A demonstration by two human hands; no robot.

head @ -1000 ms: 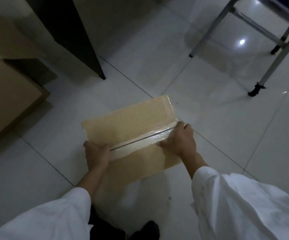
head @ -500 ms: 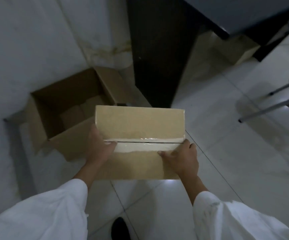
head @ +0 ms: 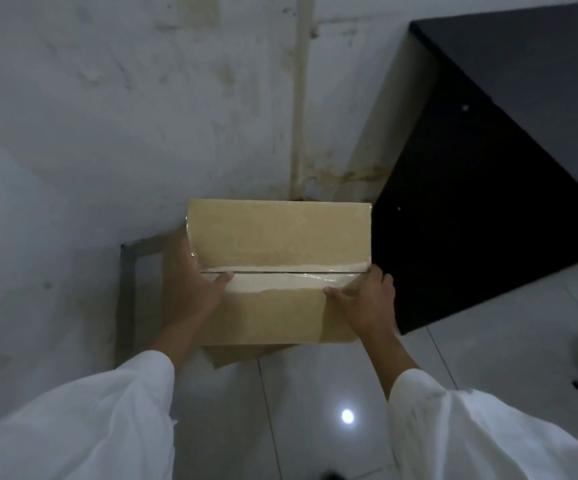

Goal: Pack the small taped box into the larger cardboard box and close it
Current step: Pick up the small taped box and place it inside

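Taped box (head: 280, 268) went from the floor tiles to lifted, carried over to the wall. It now covers the open cardboard box (head: 235, 355), only a flap edge of which shows below it.

Tan taped box (head: 280, 237), white sleeves (head: 83, 420), black cabinet (head: 488, 202).

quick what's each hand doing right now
Left hand: closed on the left end of the taped box.
Right hand: closed on the box's right end.
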